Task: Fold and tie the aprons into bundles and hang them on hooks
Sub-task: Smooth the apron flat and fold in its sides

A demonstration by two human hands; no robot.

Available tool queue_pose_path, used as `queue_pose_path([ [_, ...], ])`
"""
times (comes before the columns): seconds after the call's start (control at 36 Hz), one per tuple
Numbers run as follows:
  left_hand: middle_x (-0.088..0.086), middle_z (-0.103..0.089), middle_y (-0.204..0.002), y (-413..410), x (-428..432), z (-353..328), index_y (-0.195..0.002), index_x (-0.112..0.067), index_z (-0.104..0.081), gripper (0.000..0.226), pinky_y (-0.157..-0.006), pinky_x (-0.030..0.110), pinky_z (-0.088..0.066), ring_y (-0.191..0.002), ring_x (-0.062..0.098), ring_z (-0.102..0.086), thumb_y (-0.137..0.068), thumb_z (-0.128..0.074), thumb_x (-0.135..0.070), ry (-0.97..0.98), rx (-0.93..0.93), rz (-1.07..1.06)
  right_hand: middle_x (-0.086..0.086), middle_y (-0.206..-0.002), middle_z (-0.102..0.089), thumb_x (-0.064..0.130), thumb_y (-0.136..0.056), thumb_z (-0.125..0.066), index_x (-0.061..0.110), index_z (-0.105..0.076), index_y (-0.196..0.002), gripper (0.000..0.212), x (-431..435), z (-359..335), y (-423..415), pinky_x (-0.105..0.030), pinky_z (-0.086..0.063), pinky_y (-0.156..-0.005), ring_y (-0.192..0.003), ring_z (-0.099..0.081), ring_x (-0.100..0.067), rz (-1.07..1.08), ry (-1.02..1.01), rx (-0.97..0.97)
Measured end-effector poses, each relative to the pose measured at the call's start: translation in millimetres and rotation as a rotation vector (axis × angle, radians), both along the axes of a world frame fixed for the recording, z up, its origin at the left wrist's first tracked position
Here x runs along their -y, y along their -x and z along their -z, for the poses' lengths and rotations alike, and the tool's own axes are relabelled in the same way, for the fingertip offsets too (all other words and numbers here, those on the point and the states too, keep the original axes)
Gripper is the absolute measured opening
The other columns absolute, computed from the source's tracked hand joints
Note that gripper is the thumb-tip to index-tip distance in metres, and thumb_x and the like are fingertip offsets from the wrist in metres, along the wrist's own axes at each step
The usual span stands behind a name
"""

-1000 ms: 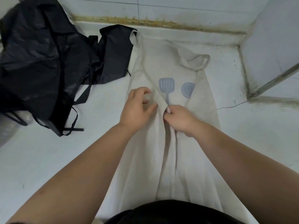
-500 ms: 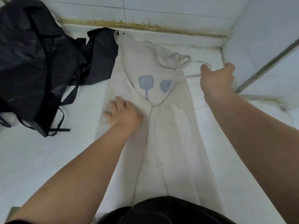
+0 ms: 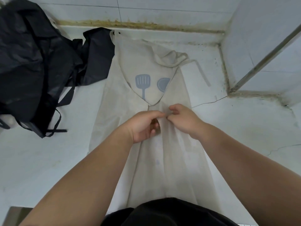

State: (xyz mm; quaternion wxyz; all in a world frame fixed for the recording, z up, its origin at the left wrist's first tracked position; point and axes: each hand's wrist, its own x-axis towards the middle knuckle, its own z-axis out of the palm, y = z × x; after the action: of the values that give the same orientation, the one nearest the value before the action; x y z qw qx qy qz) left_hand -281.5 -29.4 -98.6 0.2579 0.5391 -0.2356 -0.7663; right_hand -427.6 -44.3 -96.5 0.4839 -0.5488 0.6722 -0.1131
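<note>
Grip: left hand (image 3: 143, 126), right hand (image 3: 184, 119); apron (image 3: 171, 160) bib-end away.

A white counter (image 3: 48, 160) has a grimy seam along the back wall and a thin crack (image 3: 210, 101) on its right side. A beige apron (image 3: 179, 160) lies flat down the middle with its sides folded in. Its blue spatula print (image 3: 142, 82) faces up, and one strap (image 3: 202, 72) trails to the right. A heap of black aprons (image 3: 32, 62) lies at the far left, touching the beige apron's top corner.
</note>
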Motion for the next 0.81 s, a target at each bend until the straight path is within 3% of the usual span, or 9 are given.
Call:
queue_pose_path([
  [0.11, 0.004, -0.066, -0.096, -0.1, -1.8, -2.2, -0.126, -0.011, -0.057, 0.032, -0.067, 0.023, -0.056, -0.078, 0.013, -0.063, -0.096, -0.048, -0.006, 0.087, -0.158, -0.100, -0.006, -0.139, -0.045, 0.018, -0.095, -0.049, 0.015, -0.040, -0.141, 0.047, -2.2, -1.8, 0.6, -0.017, -0.031, -0.090, -0.126, -0.044, -0.018, 0.000, -0.008, 0.027],
  [0.22, 0.007, -0.065, -0.101, -1.6, -3.4, -1.8, -0.133, -0.022, -0.048, 0.045, -0.074, 0.029, -0.055, -0.087, 0.019, -0.059, -0.094, -0.050, 0.000, 0.055, -0.215, -0.277, -0.005, -0.143, -0.043, 0.018, -0.095, -0.049, 0.016, -0.041, -0.141, 0.047, -5.1, -0.3, 1.8, -0.018, -0.030, -0.095, -0.131, -0.041, -0.017, -0.004, -0.017, 0.018],
  [0.39, -0.008, -0.052, -0.073, 3.5, -8.3, 0.5, -0.137, -0.021, -0.051, 0.055, -0.050, 0.016, -0.039, -0.056, 0.007, -0.047, -0.090, -0.049, 0.007, 0.160, 0.045, -0.234, -0.004, -0.145, -0.041, 0.016, -0.095, -0.048, 0.016, -0.040, -0.142, 0.048, -6.6, 0.3, 1.3, -0.018, -0.029, -0.095, -0.133, -0.039, -0.017, -0.030, -0.004, -0.017],
  [0.44, -0.008, -0.050, -0.073, 5.1, -11.0, -1.8, -0.140, -0.026, -0.048, 0.059, -0.058, 0.016, -0.040, -0.059, 0.007, -0.047, -0.089, -0.051, 0.004, 0.250, 0.162, -0.203, -0.005, -0.145, -0.041, 0.014, -0.094, -0.048, 0.016, -0.039, -0.142, 0.048, -6.2, 0.7, 1.7, -0.017, -0.029, -0.092, -0.132, -0.040, -0.017, -0.031, -0.009, -0.017],
  [0.53, -0.004, -0.051, -0.116, 3.2, -13.7, -4.2, -0.145, -0.034, -0.038, 0.068, -0.096, 0.022, -0.045, -0.099, 0.013, -0.058, -0.085, -0.055, -0.006, 0.461, 0.382, -0.148, -0.004, -0.145, -0.041, 0.012, -0.094, -0.047, 0.015, -0.040, -0.142, 0.049, -6.0, 1.1, 1.0, -0.016, -0.029, -0.092, -0.132, -0.040, -0.018, -0.039, -0.005, -0.031],
  [0.58, -0.003, -0.050, -0.121, -0.6, -13.7, -5.7, -0.148, -0.036, -0.030, 0.070, -0.107, 0.028, -0.037, -0.105, 0.010, -0.054, -0.088, -0.054, -0.010, 0.519, 0.467, -0.104, -0.003, -0.146, -0.041, 0.012, -0.093, -0.048, 0.015, -0.040, -0.142, 0.050, -5.8, 1.6, -0.1, -0.016, -0.028, -0.093, -0.133, -0.039, -0.018, -0.047, 0.001, -0.050],
  [0.64, -0.008, -0.057, -0.110, -4.9, -15.4, -8.4, -0.150, -0.033, -0.025, 0.066, -0.101, 0.020, -0.038, -0.097, 0.000, -0.054, -0.093, -0.051, -0.012, 0.560, 0.501, -0.058, -0.003, -0.147, -0.040, 0.012, -0.093, -0.048, 0.015, -0.040, -0.142, 0.050, -5.4, 2.4, -0.9, -0.017, -0.028, -0.095, -0.134, -0.038, -0.018, -0.056, 0.000, -0.072],
  [0.69, -0.011, -0.056, -0.117, -9.1, -18.6, -13.5, -0.148, -0.031, -0.030, 0.061, -0.091, 0.005, -0.036, -0.090, -0.011, -0.053, -0.094, -0.052, -0.014, 0.632, 0.576, -0.003, -0.004, -0.147, -0.040, 0.012, -0.092, -0.049, 0.014, -0.041, -0.142, 0.051, -4.7, 1.5, -2.9, -0.020, -0.030, -0.100, -0.134, -0.038, -0.020, -0.066, -0.001, -0.098],
  [0.81, -0.009, -0.056, -0.104, -11.9, -25.5, -21.1, -0.135, -0.026, -0.054, 0.046, -0.075, -0.004, -0.033, -0.074, -0.009, -0.053, -0.091, -0.058, -0.014, 0.792, 0.690, 0.093, -0.011, -0.141, -0.046, 0.015, -0.092, -0.049, 0.012, -0.045, -0.139, 0.047, -3.9, -2.1, -11.4, -0.034, -0.037, -0.107, -0.129, -0.045, -0.028, -0.099, 0.008, -0.177],
])
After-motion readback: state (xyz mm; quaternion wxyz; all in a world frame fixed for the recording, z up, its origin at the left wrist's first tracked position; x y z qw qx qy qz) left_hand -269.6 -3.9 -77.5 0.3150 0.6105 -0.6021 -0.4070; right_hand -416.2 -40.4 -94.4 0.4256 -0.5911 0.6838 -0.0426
